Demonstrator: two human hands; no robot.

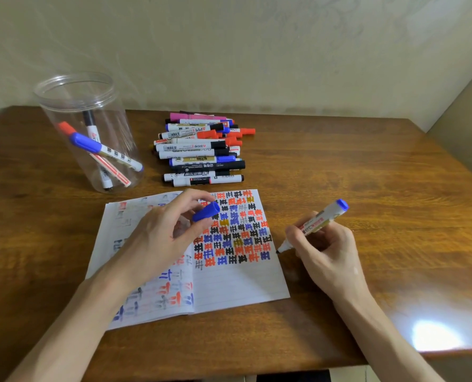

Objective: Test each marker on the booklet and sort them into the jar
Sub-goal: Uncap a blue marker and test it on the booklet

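Blue cap (205, 212) pinched in the left hand (157, 235), uncapped marker (313, 226) gripped by the right hand (325, 252) beside the booklet (240, 282) (testing step); next, marking a blank line.

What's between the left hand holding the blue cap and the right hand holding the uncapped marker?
Head view: the open lined paper booklet's right page, covered in red, blue and black test marks, then a narrow strip of brown wooden table.
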